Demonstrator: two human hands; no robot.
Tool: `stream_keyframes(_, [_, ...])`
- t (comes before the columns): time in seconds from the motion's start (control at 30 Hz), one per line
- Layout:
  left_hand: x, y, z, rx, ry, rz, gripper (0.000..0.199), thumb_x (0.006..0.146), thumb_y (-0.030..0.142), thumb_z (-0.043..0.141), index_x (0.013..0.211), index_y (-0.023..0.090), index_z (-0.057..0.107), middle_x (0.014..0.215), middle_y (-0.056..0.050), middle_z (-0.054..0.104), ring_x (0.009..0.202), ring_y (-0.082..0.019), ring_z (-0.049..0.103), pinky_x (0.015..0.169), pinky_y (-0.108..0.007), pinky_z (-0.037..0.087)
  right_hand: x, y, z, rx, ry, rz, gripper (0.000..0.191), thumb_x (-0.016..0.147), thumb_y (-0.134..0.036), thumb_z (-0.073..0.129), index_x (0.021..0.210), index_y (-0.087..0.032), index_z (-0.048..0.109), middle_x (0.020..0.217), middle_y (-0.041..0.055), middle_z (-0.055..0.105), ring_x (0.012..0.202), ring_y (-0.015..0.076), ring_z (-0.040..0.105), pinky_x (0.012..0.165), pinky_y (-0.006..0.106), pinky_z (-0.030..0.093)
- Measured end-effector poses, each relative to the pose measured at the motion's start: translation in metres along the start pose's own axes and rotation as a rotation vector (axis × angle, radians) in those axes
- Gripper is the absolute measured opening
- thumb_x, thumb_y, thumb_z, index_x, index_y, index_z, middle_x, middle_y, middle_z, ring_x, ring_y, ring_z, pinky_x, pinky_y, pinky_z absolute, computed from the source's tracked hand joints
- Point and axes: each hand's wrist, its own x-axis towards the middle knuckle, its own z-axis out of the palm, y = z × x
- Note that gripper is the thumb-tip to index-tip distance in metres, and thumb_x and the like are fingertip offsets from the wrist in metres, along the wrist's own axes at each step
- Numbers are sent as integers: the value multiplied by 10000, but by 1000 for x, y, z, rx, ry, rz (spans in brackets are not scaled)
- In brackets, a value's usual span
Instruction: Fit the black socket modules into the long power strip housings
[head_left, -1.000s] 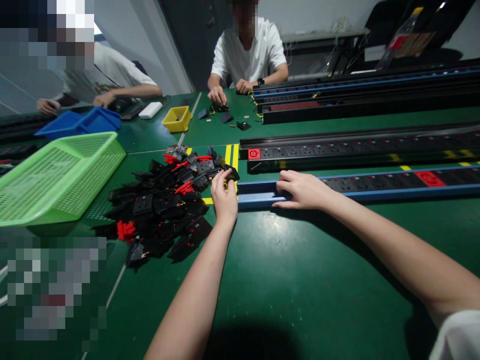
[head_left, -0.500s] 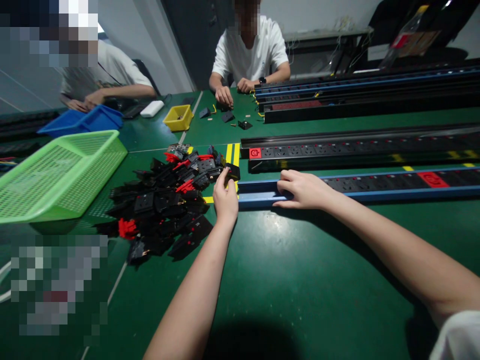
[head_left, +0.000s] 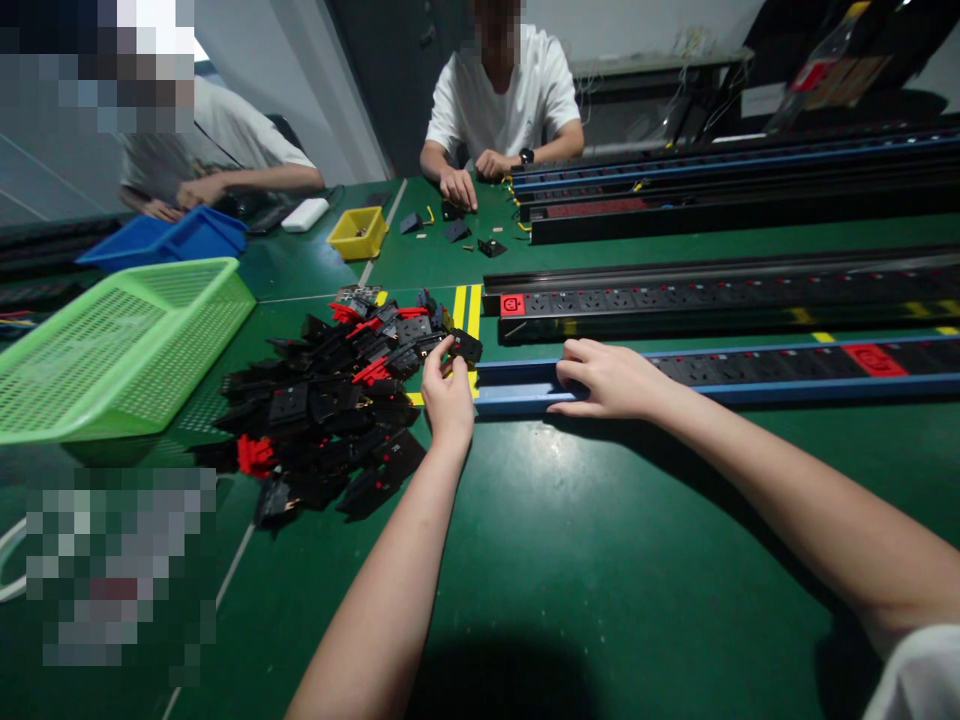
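Head view: A worker's left hand (head_left: 450, 400), thumb and forefinger partly parted, meets a black socket piece (head_left: 469, 346) at its fingertips; whether it is pinched cannot be told. The right hand (head_left: 611, 380) curls over a blue rail (head_left: 517, 406), fingertips and any hold hidden inside. Right of that hand, socket modules (head_left: 765, 364) line the rail; just left, bare channel suggests an end section not yet filled. Loose parts (head_left: 289, 405) lie heaped beside the left hand.
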Motion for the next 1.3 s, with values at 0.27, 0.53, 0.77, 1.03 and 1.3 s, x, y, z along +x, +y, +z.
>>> stream_keyframes(0.27, [1, -6, -1, 31, 101, -4, 257, 913, 246, 451, 1132, 203, 577, 1204, -75, 635, 999, -164, 627, 942, -306, 493, 0, 1, 0, 6, 6, 1, 477, 909, -639, 469, 888, -185, 613, 942, 91, 535, 834, 216, 512, 658, 296, 355])
stream_keyframes(0.53, [3, -9, 0, 2, 202, -29, 234, 926, 241, 412, 1095, 201, 568, 1082, -58, 659, 998, -158, 629, 924, -283, 467, 1, 1, 1, -12, -7, 4, 489, 910, -650, 461, 898, -183, 607, 953, 88, 527, 840, 217, 521, 659, 297, 360])
stream_keyframes(0.77, [2, -3, -4, 61, 192, -12, 329, 881, 196, 370, 987, 167, 680, 1023, -61, 704, 979, -162, 630, 879, -264, 463, 0, 1, 1, -17, -5, 5, 488, 909, -653, 464, 894, -185, 603, 950, 81, 524, 836, 211, 517, 657, 294, 358])
stream_keyframes(1.03, [-7, 7, -5, 98, 140, -47, 252, 877, 279, 470, 912, 161, 690, 821, -30, 695, 748, -143, 630, 677, -239, 455, 0, 1, 2, -10, 9, 1, 485, 907, -651, 472, 893, -184, 603, 945, 75, 529, 827, 204, 513, 651, 292, 347])
stream_keyframes(1.3, [-8, 3, -6, 35, 80, -81, 196, 850, 272, 504, 867, 162, 665, 791, -25, 681, 742, -151, 639, 681, -247, 464, 1, 1, 2, -13, 4, 10, 485, 905, -655, 475, 891, -185, 598, 956, 75, 533, 833, 203, 522, 651, 292, 348])
